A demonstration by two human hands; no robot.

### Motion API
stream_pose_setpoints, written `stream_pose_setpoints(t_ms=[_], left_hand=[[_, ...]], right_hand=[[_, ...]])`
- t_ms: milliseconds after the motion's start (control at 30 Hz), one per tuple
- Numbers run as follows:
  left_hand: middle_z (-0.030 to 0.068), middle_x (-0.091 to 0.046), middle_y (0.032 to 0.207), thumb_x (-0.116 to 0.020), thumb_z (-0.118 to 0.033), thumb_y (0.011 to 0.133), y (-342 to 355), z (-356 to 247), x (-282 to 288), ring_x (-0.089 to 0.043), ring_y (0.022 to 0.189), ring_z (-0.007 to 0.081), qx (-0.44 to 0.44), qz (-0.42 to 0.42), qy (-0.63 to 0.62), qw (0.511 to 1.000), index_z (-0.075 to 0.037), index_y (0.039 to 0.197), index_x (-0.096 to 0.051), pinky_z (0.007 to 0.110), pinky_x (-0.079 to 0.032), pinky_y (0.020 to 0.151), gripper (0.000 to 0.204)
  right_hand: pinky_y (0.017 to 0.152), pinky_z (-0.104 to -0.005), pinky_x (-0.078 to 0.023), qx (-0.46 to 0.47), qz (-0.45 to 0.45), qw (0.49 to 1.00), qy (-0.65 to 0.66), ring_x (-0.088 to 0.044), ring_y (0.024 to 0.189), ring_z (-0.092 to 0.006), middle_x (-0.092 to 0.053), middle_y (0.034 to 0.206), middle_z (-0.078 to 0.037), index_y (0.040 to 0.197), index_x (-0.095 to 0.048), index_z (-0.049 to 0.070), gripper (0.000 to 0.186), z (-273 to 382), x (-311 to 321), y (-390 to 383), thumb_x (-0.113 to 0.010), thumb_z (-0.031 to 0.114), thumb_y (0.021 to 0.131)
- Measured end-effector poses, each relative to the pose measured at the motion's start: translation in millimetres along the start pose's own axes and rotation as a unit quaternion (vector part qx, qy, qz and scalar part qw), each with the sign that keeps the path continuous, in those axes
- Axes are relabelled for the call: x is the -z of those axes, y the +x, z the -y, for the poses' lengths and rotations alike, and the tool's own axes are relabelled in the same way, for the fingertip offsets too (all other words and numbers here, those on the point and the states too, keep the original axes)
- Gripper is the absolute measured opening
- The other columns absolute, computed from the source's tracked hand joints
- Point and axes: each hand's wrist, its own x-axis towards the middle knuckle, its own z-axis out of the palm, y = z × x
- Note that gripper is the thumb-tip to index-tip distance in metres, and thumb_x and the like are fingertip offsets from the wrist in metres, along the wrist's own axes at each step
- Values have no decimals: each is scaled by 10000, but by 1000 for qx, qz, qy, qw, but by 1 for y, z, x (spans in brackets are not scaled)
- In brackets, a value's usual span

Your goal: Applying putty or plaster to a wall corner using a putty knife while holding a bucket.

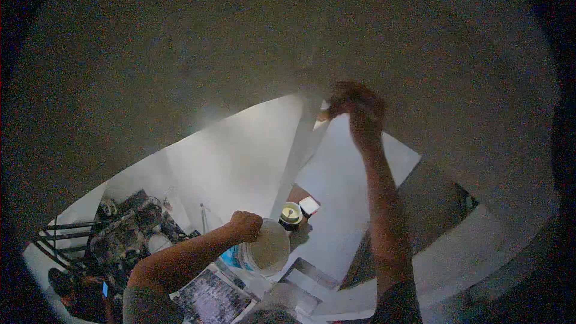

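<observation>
My left hand is gripping the rim of a round, whitish-and-blue plastic bucket; my right hand, blurred, is standing raised by a broad, matte grey surface, its grip I cannot tell. Surface work is apparently proceeding; the next move is probably requiring a steady bucket.

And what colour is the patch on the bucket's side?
The patch is blue, clearest in the head view.

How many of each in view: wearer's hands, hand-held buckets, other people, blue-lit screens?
Wearer's hands: 2 (left hand, right hand)
Hand-held buckets: 1 (bucket in the left hand)
Other people: 1 (co-worker, lower left)
Blue-lit screens: 1 (small screen beside the co-worker)
Total: 5
</observation>
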Motion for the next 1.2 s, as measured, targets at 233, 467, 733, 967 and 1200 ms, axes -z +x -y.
stream_pose_setpoints(t_ms=[233,467,733,967,1200], left_hand=[[141,-674,934,-618,-331,736,11,4,-12,-652,897,301,10,30,16,999,-58,897,-677,447,-530,714,322],[142,-672,933,-612,-278,712,5,-1,0,-651,900,295,10,20,4,1000,-67,898,-676,445,-513,749,288],[122,-675,909,-627,-298,696,14,-5,-8,-656,872,298,4,-25,-9,1000,-88,885,-677,432,-522,733,287],[124,-673,924,-622,-307,704,5,1,-9,-655,872,299,8,-19,-19,1000,-89,879,-670,442,-522,730,284],[147,-673,879,-620,-320,698,10,1,-13,-659,829,325,-15,-32,-24,999,-73,863,-668,461,-528,695,301]], right_hand=[[835,-378,-470,298,-125,874,-363,-616,902,-249,-652,1015,-63,982,-664,130,200,3,30,65,-515,221,885],[974,-387,-399,186,-130,973,-46,-571,1076,-216,-632,1128,-19,1080,-649,106,238,-17,11,86,-607,165,853],[908,-366,-434,144,-159,957,-193,-557,1034,-168,-619,1102,-49,1075,-636,69,253,-62,-10,51,-587,225,883],[903,-386,-418,-70,54,995,55,-581,983,-224,-627,1030,-120,1005,-642,79,229,-24,18,39,-486,212,903],[752,-322,-486,108,-117,985,66,-623,759,-169,-643,791,-83,1000,-611,-10,258,-20,12,85,-542,218,901]])
